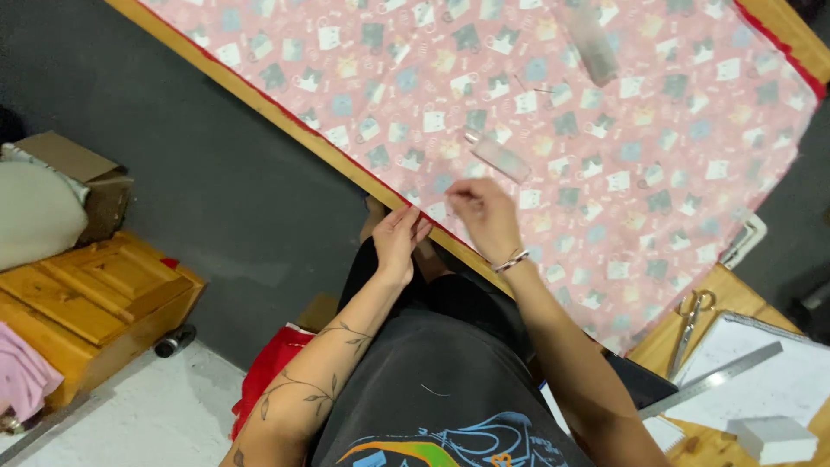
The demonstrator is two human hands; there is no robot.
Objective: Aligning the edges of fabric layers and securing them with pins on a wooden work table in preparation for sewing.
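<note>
At the bench's near edge my left hand (399, 242) pressed flat, fingers together, on the patterned pink fabric (553, 130) while my right hand (486, 216) pinched something small (too blurred to name), best kept taut there.

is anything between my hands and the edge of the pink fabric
Nothing visible. The left hand is already at the red-trimmed edge of the pink patterned fabric, and the right hand rests on the cloth just beside it.
</note>
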